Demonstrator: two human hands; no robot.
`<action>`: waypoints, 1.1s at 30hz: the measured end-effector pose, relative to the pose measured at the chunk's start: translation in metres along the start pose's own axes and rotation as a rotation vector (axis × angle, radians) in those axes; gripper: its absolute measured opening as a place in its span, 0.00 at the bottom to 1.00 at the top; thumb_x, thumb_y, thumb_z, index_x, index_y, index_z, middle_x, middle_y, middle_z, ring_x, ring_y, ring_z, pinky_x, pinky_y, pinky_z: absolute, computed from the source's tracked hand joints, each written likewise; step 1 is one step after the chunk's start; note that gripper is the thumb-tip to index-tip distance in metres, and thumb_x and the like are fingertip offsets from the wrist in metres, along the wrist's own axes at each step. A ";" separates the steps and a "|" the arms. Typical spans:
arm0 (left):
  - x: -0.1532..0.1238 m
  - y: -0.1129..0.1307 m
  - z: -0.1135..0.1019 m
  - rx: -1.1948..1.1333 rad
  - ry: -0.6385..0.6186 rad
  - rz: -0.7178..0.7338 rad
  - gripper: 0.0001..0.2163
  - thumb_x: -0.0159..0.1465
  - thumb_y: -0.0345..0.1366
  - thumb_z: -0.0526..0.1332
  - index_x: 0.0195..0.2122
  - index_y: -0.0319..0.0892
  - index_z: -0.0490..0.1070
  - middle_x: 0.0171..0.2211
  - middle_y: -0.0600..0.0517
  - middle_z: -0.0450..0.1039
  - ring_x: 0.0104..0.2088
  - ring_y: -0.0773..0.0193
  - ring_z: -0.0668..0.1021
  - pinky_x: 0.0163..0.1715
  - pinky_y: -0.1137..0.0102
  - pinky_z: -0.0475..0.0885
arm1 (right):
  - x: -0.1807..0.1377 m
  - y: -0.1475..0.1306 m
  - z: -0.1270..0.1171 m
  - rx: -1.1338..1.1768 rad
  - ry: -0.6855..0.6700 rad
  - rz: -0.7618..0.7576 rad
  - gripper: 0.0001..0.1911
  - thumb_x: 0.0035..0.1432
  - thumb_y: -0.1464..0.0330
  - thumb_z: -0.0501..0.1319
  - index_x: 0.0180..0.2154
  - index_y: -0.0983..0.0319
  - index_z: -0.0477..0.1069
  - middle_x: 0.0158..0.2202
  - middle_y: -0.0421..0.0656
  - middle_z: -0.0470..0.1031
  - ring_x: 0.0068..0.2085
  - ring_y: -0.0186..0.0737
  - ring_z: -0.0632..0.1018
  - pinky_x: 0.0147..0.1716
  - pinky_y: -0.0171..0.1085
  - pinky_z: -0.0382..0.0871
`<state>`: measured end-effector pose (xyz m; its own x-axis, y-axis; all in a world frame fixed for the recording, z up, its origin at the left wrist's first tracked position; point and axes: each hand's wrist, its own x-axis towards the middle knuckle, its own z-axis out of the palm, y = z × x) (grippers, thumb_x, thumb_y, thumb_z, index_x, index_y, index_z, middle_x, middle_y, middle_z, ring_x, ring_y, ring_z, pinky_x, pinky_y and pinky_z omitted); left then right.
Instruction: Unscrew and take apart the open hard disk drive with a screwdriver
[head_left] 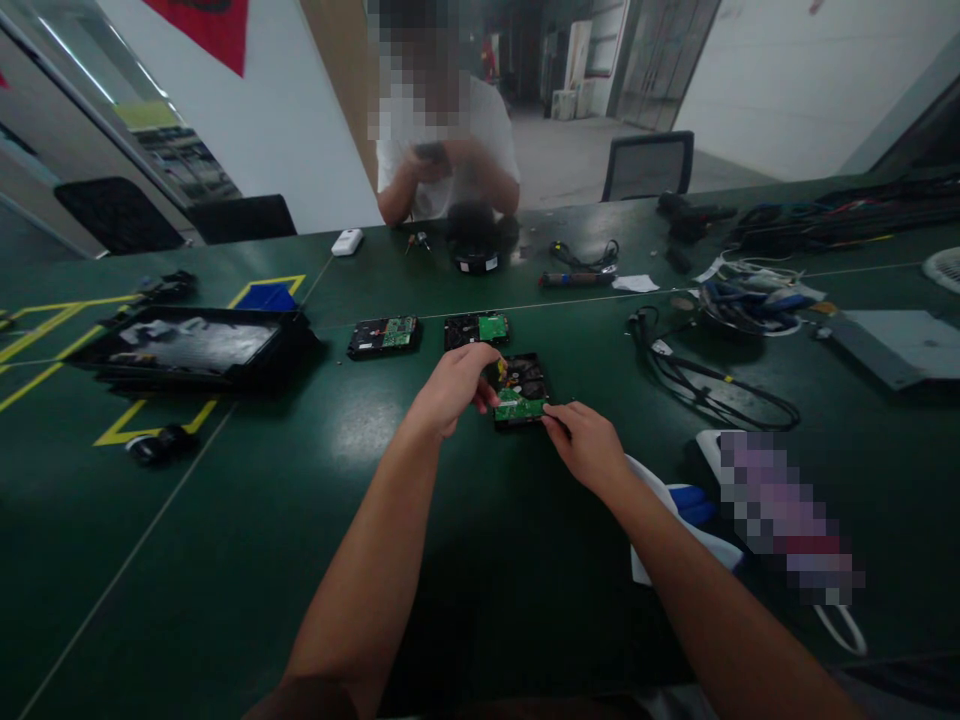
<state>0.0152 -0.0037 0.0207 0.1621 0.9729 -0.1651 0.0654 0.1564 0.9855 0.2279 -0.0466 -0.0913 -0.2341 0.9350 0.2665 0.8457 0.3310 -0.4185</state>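
A hard drive (528,378) lies on the green table between my hands, its green circuit board facing up along the near side. My left hand (463,385) is at the drive's left side, fingers bent together over its edge. A small yellow bit shows by those fingertips; whether they hold it, I cannot make out. At the near right corner, my right hand (589,440) pinches the drive's edge between thumb and fingers. Just behind sits a second hard drive (478,328), partly covered by my left hand. A third hard drive (384,336) rests farther left, board up.
A black tray (202,350) stands at left. To the right are black cables (705,385), a cable bundle (757,300) and a grey metal box (900,345). White-and-blue material (686,510) lies under my right forearm. Across the table sits a person (450,150) holding a phone.
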 end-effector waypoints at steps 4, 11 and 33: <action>0.001 -0.001 -0.002 -0.041 -0.040 -0.023 0.12 0.63 0.42 0.56 0.39 0.39 0.73 0.37 0.44 0.79 0.17 0.69 0.74 0.15 0.73 0.63 | 0.000 0.000 0.000 0.004 0.010 -0.003 0.17 0.72 0.63 0.54 0.53 0.62 0.76 0.45 0.50 0.79 0.44 0.44 0.79 0.45 0.41 0.73; 0.002 -0.002 -0.002 -0.009 0.016 0.018 0.10 0.63 0.40 0.57 0.37 0.39 0.73 0.32 0.47 0.77 0.20 0.68 0.75 0.18 0.73 0.66 | -0.001 0.001 0.000 0.012 0.016 -0.013 0.17 0.72 0.63 0.54 0.52 0.61 0.76 0.44 0.49 0.79 0.44 0.44 0.79 0.46 0.42 0.73; 0.001 -0.004 -0.001 -0.101 -0.079 -0.030 0.12 0.63 0.42 0.58 0.44 0.41 0.71 0.39 0.46 0.78 0.18 0.69 0.74 0.15 0.73 0.64 | -0.001 0.000 -0.001 0.000 0.003 -0.005 0.17 0.72 0.63 0.54 0.53 0.60 0.76 0.44 0.49 0.80 0.43 0.44 0.79 0.43 0.41 0.73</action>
<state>0.0141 -0.0034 0.0164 0.2392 0.9515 -0.1936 -0.0271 0.2059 0.9782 0.2287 -0.0471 -0.0907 -0.2368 0.9329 0.2712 0.8446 0.3357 -0.4171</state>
